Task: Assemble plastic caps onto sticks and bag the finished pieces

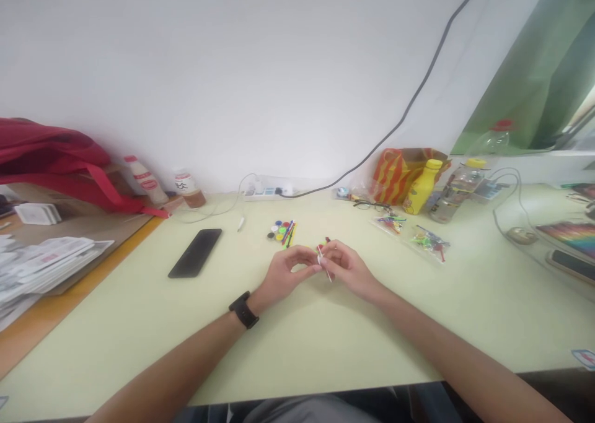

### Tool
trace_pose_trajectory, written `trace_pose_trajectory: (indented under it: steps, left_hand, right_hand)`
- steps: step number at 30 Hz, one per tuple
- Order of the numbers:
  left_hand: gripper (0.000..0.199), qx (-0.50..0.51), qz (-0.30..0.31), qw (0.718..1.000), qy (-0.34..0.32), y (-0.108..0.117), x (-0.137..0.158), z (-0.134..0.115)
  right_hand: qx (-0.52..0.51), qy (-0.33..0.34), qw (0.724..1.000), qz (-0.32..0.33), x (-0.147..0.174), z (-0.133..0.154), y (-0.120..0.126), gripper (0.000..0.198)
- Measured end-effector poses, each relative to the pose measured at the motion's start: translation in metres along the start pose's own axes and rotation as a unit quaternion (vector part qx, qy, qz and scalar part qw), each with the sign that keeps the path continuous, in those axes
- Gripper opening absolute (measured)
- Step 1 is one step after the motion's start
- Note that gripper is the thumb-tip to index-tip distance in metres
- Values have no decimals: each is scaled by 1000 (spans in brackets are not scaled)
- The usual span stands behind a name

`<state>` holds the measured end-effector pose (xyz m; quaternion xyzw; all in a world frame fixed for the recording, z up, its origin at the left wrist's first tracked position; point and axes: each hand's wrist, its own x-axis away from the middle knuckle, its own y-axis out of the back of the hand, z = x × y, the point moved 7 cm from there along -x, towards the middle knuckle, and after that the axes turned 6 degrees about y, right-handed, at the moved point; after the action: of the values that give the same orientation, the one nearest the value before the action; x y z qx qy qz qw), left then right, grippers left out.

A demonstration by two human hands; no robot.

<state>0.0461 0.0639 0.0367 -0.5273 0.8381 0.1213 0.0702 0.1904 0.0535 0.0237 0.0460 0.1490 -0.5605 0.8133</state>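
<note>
fingers (331, 266) hold a white stick (329, 275) slanting down rightward.

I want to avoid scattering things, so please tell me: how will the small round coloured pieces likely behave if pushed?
The round pieces appear to lie flat on the table, so they would probably slide rather than roll. They look small, so they are likely light and easily moved. Because they sit close together, pushing one may shift its neighbours.
</note>
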Motion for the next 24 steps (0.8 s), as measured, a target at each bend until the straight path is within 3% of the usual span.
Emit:
trace_pose_trajectory:
  steps: [4,7,10,14,16,20,24]
  left_hand:
    - [28,-58,-9,998,-17,2,0,-2]
    - [28,-174,-64,982,-41,13,-1,-4]
    - [22,-272,-91,955,-78,20,-2,-6]
    - [23,-340,-33,933,-117,12,-2,-6]
    - [28,-363,1,923,-131,5,1,-8]
    - [36,-410,50,901,-135,-6,5,-9]
    - [34,-436,62,887,-137,-9,6,-8]
  right_hand:
    - [39,10,999,7,-4,0,5,34]
    - [156,44,986,-49,-9,6,31,32]
    - [331,93,929,-134,-11,21,67,27]
    - [460,137,856,-192,-11,36,102,19]
    - [503,106,838,-183,-12,30,110,16]
    - [554,-5,827,-93,-13,-4,110,14]
    - [565,-31,821,-78,-10,-15,110,12]
